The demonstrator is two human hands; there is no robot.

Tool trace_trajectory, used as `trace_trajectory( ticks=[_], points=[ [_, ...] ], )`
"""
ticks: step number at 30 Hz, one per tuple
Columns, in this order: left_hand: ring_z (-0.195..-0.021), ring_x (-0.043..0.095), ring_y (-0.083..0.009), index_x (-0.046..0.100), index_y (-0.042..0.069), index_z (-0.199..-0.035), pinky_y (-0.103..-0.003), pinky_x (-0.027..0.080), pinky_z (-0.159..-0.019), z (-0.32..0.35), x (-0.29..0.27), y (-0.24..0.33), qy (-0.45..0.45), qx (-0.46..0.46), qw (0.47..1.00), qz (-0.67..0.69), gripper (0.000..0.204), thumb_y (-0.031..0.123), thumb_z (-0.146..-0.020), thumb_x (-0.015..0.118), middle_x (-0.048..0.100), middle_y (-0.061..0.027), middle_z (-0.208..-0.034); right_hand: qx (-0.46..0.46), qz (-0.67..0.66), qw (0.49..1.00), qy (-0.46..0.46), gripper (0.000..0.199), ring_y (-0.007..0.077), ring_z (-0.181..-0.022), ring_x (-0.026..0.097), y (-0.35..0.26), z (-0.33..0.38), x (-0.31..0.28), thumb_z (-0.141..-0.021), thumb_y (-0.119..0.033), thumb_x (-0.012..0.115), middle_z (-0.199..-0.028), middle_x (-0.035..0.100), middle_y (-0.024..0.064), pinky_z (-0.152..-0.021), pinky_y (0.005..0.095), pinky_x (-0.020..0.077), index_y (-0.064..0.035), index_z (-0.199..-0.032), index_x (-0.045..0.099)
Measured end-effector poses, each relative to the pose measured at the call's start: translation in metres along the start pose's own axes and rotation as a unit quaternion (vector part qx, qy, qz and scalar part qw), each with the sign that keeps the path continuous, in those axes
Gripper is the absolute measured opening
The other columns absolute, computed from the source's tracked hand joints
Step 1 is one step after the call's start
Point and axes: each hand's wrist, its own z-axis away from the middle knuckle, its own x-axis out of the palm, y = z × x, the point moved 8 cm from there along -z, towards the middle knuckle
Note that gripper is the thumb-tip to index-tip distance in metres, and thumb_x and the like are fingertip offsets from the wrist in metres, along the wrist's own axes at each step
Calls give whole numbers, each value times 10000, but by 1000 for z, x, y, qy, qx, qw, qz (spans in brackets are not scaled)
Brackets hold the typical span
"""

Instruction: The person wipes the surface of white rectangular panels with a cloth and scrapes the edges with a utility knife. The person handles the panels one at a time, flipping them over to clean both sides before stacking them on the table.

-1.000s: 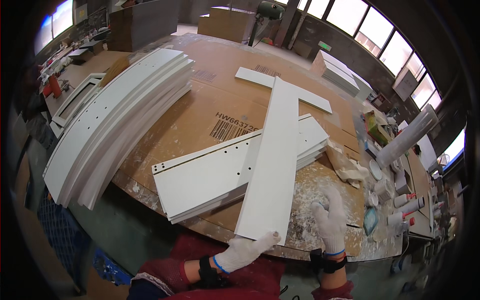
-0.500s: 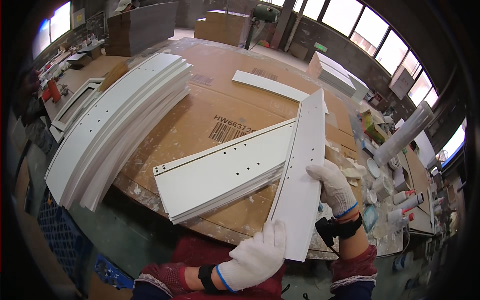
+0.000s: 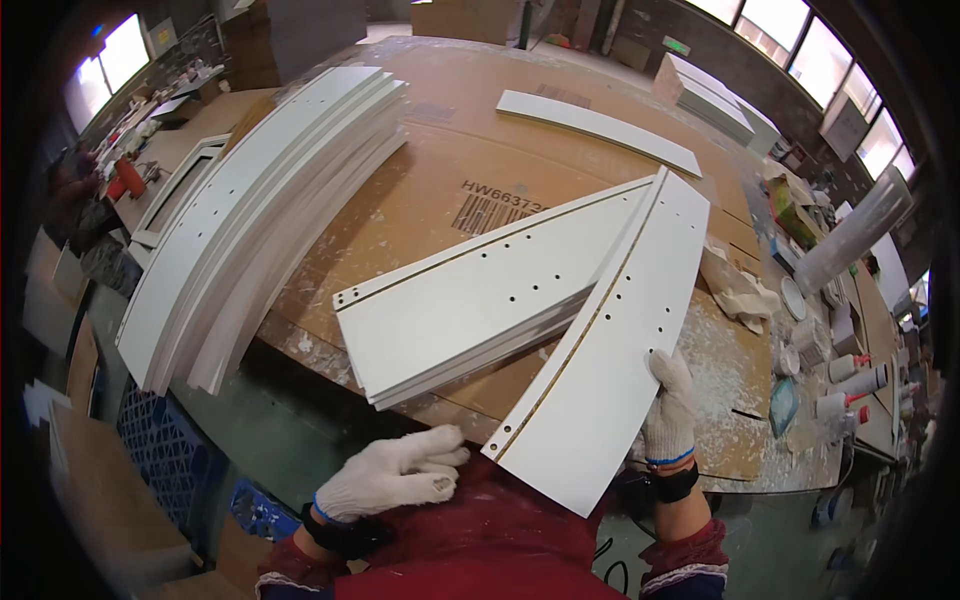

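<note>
A long white panel (image 3: 612,345) with drilled holes and a groove along one edge lies slanted, its near end reaching over the table's front edge. My right hand (image 3: 670,408), in a white knitted glove, grips its right edge near the close end, thumb on top; the other fingers are hidden beneath. Off to the left of that end, my left hand (image 3: 400,472), gloved too, is open and holds nothing, its fingers stretched out. The slanted panel rests across the far end of a low stack of similar white panels (image 3: 450,300), whose top one shows holes and a groove.
A tall stack of white panels (image 3: 240,200) stands at left. One narrow white strip (image 3: 600,130) lies farther back on the cardboard-covered table (image 3: 400,225). Right of the panel are a spare glove (image 3: 738,290), a clear roll (image 3: 858,235) and several bottles. Blue crates (image 3: 170,450) sit below left.
The held panel has been turned so its holed, grooved face shows, and it lies flatter. My left hand has let go and moved left; my right hand still grips the edge.
</note>
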Motion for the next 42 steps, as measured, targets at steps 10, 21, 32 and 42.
trace_trajectory(
  ticks=[10, 21, 32, 42],
  points=[
    [-1090, 561, -193, 447, -3, -1352, -307, 475, -909, -32, 41, -4, -27, 127, 989, -72, 623, 208, -825, 706, 565, -120, -1266, 6, -18, 998, -54, 542, 301, -1181, 551, 31, -2, 53, -903, -73, 528, -1312, 507, 168, -980, 426, 505, -8, -1405, 334],
    [-1095, 603, -366, 357, -19, -1389, -512, 520, -892, 11, -16, 25, -3, 232, 928, 291, 694, 18, -763, 656, 571, -210, -1230, 84, 75, 981, -157, 478, 228, -996, 612, 49, -15, 143, -885, -100, 597, -1160, 582, 162, -835, 352, 534, 46, -1306, 425],
    [-726, 655, -503, 334, -195, -1273, -511, 588, -456, 148, -152, 68, 216, 416, 827, 309, 689, 173, -750, 588, 558, -413, -1064, 286, 153, 918, -229, 422, 176, -877, 626, 72, 7, 138, -935, -115, 576, -1125, 578, 148, -706, 283, 539, 49, -1290, 417],
    [-634, 670, -369, 461, -90, -1210, -366, 606, -426, 192, -225, 137, 360, 478, 778, 190, 444, 145, -855, 587, 633, -256, -942, 298, 166, 918, -201, 298, 186, -831, 639, 72, 10, 124, -941, -100, 570, -1028, 620, 151, -691, 297, 554, 49, -1188, 497]
  ],
)
